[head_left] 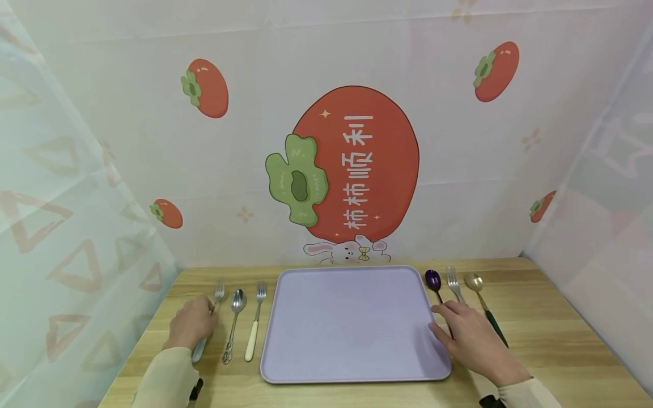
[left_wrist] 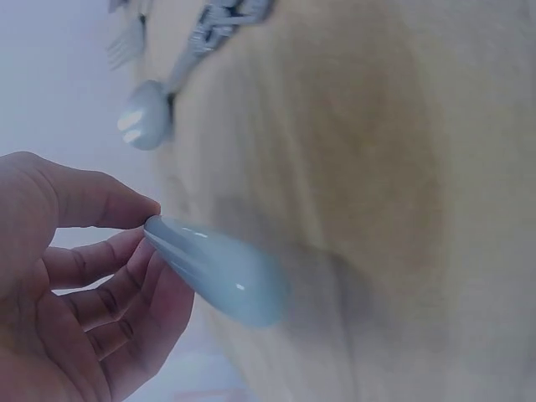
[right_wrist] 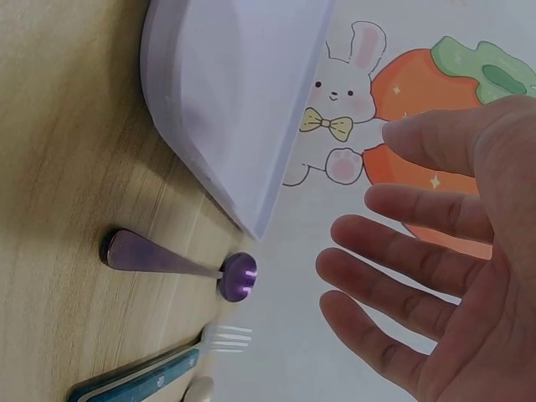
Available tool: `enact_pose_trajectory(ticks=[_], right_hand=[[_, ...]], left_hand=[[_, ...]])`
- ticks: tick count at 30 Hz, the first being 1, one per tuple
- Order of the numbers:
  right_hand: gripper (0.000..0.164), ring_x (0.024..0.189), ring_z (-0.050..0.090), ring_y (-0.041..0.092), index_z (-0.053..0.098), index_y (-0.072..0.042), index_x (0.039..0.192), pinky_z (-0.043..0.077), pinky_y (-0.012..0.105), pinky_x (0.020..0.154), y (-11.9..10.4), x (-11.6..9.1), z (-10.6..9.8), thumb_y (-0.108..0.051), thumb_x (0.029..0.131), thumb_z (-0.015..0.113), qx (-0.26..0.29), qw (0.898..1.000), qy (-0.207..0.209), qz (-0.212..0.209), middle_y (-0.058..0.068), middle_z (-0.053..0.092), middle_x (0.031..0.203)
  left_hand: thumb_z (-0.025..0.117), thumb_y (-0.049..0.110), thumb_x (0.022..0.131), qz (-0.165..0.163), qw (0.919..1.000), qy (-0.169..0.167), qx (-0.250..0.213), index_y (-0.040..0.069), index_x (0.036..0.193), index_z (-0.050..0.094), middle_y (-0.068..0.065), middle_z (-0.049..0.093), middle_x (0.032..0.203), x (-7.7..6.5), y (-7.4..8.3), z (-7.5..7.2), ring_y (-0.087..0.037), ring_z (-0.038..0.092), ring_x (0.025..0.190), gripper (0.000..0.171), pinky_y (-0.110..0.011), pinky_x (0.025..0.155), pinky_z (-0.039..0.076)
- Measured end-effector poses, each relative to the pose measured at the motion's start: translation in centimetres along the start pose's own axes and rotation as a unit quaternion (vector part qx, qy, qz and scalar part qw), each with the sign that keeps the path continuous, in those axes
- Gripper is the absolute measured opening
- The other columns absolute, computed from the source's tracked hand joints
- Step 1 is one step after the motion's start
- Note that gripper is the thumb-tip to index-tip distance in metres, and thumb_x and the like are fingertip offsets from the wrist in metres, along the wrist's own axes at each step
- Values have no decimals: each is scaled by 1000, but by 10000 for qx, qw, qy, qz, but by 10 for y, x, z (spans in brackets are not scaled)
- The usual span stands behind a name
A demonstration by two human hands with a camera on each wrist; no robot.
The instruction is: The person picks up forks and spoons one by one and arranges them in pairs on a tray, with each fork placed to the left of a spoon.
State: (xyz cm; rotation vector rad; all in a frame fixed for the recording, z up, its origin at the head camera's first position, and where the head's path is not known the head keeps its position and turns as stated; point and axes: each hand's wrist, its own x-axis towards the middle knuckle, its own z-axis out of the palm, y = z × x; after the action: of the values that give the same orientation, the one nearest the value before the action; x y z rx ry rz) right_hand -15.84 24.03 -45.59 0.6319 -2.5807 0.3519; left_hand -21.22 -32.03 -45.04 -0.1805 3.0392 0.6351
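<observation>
At the left side, my left hand [head_left: 191, 323] pinches a fork [head_left: 219, 291] between thumb and fingers. Its pale blue handle [left_wrist: 226, 272] sticks out below the fingertips in the left wrist view. A silver spoon [head_left: 238, 300] with an ornate handle lies just right of that hand, then a fork with a cream handle [head_left: 251, 341]. My right hand [head_left: 474, 340] hovers with spread, relaxed fingers near the right edge of the lilac tray [head_left: 352, 326], holding nothing. Beneath it in the head view is a purple spoon [right_wrist: 239, 277], partly covered by the hand.
Right of the purple spoon lie a fork with a blue-green handle [right_wrist: 142, 377] and a gold spoon with a dark green handle [head_left: 496, 328]. The wooden table [head_left: 561, 340] meets a printed cloth backdrop [head_left: 459, 187] behind, with cloth on both sides.
</observation>
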Motion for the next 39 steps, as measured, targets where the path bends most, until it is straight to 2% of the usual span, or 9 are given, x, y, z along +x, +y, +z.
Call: enact_pose_trajectory(ticks=[4, 8, 15, 21, 26, 32, 39], right_hand=[[29, 79, 64, 18, 72, -4, 104, 54, 41, 67, 0, 0, 0, -19, 82, 83, -26, 10000, -1, 12, 5, 69, 94], [28, 77, 61, 15, 72, -4, 104, 53, 39, 66, 0, 0, 1, -19, 83, 82, -34, 10000, -34, 34, 5, 69, 94], [28, 79, 62, 15, 72, -4, 105, 54, 40, 67, -2, -1, 0, -19, 83, 82, 6, 9999, -85, 79, 5, 69, 95], [27, 81, 65, 19, 72, -5, 104, 55, 41, 69, -3, -1, 0, -18, 83, 83, 15, 10000, -26, 53, 5, 69, 95], [27, 85, 68, 24, 72, -4, 104, 56, 44, 71, -3, -1, 0, -18, 83, 82, 54, 9999, -29, 83, 5, 69, 95], [28, 88, 68, 26, 72, -4, 105, 56, 45, 72, -4, -1, 0, -19, 84, 82, 102, 9996, -176, 205, 6, 69, 97], [28, 88, 69, 25, 73, -5, 105, 56, 45, 72, -5, -1, -1, -19, 83, 82, 114, 9994, -199, 248, 5, 69, 97]], left_hand=[[60, 8, 92, 113, 9999, 63, 62, -10, 109, 65, -18, 66, 88, -1, 8, -7, -23, 55, 63, 26, -38, 51, 47], [57, 6, 91, 238, 9996, 135, 98, -10, 113, 64, -19, 68, 95, -3, 18, -12, -23, 56, 67, 28, -41, 55, 48], [57, 5, 90, 460, 9985, 284, 6, -10, 114, 63, -14, 67, 94, -9, 35, -19, -21, 53, 65, 28, -36, 51, 44], [57, 5, 91, 514, 9981, 332, -63, -12, 115, 61, -8, 62, 81, -12, 45, -20, -19, 50, 57, 30, -32, 46, 41], [60, 9, 92, 610, 9973, 416, 5, -9, 109, 63, -7, 63, 81, -12, 56, -20, -19, 53, 61, 24, -34, 49, 44], [60, 9, 93, 731, 9960, 509, -33, -8, 106, 64, -7, 63, 78, -11, 68, -17, -18, 53, 60, 21, -34, 49, 43], [62, 5, 89, 956, 9930, 686, -73, -6, 96, 65, -4, 60, 71, -12, 82, -8, -18, 53, 59, 13, -32, 51, 44]])
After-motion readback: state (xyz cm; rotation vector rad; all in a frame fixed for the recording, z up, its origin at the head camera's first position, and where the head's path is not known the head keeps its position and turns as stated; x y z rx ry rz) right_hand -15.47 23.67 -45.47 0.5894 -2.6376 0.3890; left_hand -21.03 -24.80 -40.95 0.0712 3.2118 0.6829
